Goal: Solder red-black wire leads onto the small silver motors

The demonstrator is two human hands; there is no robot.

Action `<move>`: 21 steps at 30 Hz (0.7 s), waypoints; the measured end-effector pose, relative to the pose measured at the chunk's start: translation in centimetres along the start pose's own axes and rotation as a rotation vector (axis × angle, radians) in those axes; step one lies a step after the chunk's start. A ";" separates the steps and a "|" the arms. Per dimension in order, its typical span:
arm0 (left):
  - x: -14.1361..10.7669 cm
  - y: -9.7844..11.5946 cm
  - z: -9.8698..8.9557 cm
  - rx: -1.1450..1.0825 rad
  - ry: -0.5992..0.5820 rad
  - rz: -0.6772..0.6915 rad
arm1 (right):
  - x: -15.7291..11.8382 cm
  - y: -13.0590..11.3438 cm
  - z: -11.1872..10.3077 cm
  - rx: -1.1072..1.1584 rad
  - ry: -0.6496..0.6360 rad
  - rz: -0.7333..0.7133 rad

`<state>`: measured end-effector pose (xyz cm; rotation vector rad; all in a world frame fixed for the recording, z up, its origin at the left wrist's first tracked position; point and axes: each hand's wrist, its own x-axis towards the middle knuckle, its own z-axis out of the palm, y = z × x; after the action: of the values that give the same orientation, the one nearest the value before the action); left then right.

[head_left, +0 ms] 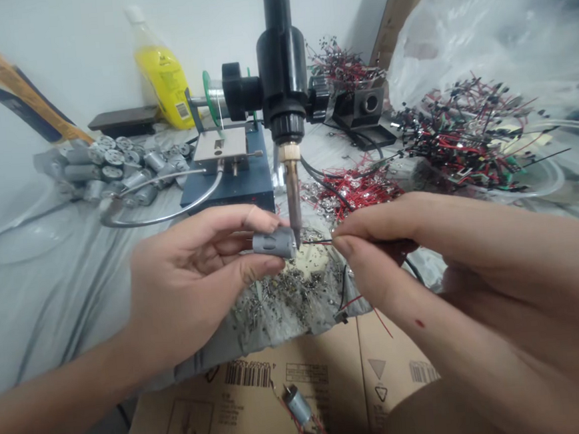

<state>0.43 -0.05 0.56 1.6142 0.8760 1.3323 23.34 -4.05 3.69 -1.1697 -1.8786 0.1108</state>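
Observation:
Between thumb and fingers, my left hand [199, 277] grips a small silver electric motor [273, 244], lying on its side with its terminal end to the right. The tip of an upright soldering iron [293, 196], clamped in a black holder, comes down at that end; whether they touch I cannot tell. My right hand [398, 268] pinches thin red and black wires [319, 242], their ends pointing left at the motor's terminal end. More red and black wire hangs below my right fingers. Bits of solder and clippings [280, 298] lie under the iron.
A solder spool [216, 97] sits on a blue feeder base [261, 179]. Left are piled motors [114, 160] and a yellow bottle [163, 80]. Red wires [357, 188] and wired parts [464, 143] heap at right. Wired motors [297, 403] lie on cardboard [245, 421] below.

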 end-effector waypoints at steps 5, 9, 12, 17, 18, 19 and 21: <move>0.1 0.0 0.0 -0.011 0.007 0.006 | 0.1 0.3 0.2 0.012 -0.018 -0.012; 0.1 0.0 0.0 0.007 0.000 0.007 | -0.4 0.6 0.4 -0.019 0.017 -0.045; -0.1 -0.2 0.1 0.013 0.026 -0.009 | -0.5 0.7 0.6 -0.006 0.033 -0.038; -0.3 -0.3 0.0 0.041 0.047 -0.034 | -0.2 0.6 0.8 0.030 0.036 -0.024; -0.3 -0.3 0.0 0.044 0.047 -0.034 | -0.2 0.6 0.8 0.029 0.034 -0.023; -0.3 -0.3 0.0 0.047 0.046 -0.034 | -0.2 0.6 0.7 0.028 0.033 -0.022; -0.2 -0.3 -0.1 0.052 0.044 -0.035 | -0.3 0.6 0.7 0.029 0.028 -0.023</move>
<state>0.28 -0.15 0.22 1.6069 0.9682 1.3350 23.33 -3.68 2.80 -1.1239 -1.8598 0.1086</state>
